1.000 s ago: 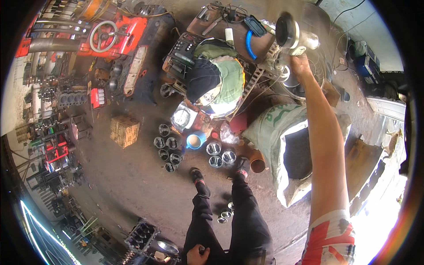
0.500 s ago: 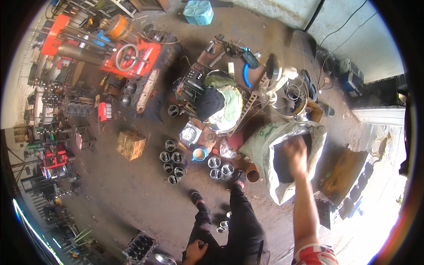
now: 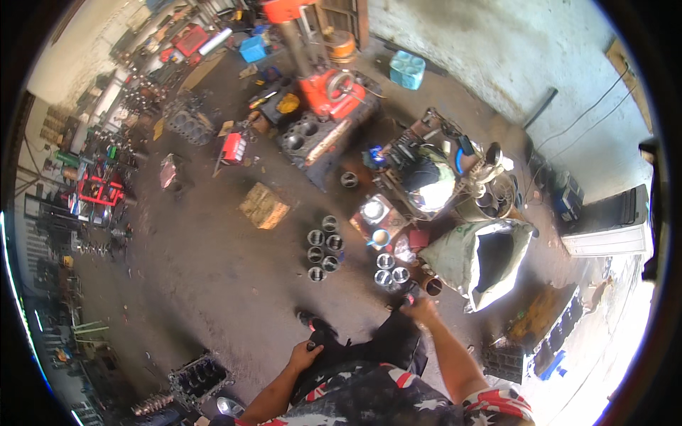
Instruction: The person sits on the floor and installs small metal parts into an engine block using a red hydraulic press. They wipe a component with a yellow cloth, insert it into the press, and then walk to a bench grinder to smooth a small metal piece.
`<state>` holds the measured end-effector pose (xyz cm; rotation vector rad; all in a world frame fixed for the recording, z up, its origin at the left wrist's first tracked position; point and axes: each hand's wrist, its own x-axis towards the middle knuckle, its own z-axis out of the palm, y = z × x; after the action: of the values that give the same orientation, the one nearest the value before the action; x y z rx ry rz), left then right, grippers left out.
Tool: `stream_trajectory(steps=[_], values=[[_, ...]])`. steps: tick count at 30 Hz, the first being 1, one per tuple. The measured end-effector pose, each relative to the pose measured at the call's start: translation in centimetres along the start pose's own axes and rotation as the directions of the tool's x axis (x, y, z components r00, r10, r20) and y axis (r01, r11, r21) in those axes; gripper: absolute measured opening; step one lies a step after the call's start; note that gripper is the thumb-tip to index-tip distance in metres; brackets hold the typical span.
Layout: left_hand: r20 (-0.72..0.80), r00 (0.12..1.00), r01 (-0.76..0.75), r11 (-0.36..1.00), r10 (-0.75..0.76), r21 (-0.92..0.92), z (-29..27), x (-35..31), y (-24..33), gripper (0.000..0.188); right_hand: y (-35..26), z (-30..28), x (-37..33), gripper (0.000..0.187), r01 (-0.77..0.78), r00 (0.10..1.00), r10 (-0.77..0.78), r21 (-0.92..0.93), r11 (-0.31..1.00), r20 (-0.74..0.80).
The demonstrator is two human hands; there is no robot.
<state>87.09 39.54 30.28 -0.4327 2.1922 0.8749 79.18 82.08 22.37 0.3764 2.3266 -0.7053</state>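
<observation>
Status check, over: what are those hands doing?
Left hand gripping small dark object. Right hand blurred, grip unclear. Brown cylinder and metal pistons near right shoe.

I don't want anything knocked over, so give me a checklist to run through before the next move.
1. Left hand free: not ok, it holds a small dark object.
2. Right hand free: cannot tell, it is blurred.
3. White sack open at the mouth: ok.
4. Blue mug upright: ok.
5. Right shoe apart from the group of three metal cylinders: cannot tell, they are close together.
</observation>
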Motion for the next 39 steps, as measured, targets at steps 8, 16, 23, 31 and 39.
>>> stream_trajectory(steps=[8,16,23,31,39], values=[[-0.398,0.909,0.082,0.989,-0.126,-0.125,-15.2,-4.4,-25.0,0.039,-12.4,8.5,-6.4,0.023,-0.424,0.904,0.338,0.649,0.632,0.262],[-0.479,0.637,0.310,0.769,-0.604,-0.558,-17.6,-7.3,-46.7,0.039,-26.7,15.5,-8.7,0.021,-0.399,0.847,0.103,0.495,0.772,0.522],[-0.121,0.779,0.249,0.480,-0.616,-0.841,-19.0,-5.2,-43.0,0.026,-34.9,14.9,5.0,0.021,-0.078,0.898,-0.083,0.343,0.936,0.432],[-0.441,0.847,0.066,0.881,-0.298,-0.469,-28.7,1.8,-41.1,0.016,-61.0,10.9,12.3,0.045,0.024,0.950,-0.146,0.398,0.917,0.277],[-0.316,0.896,0.021,0.742,-0.311,-0.670,-47.3,10.6,-38.2,0.016,-77.7,8.5,15.0,0.043,0.430,0.901,-0.431,0.045,0.902,0.043]])
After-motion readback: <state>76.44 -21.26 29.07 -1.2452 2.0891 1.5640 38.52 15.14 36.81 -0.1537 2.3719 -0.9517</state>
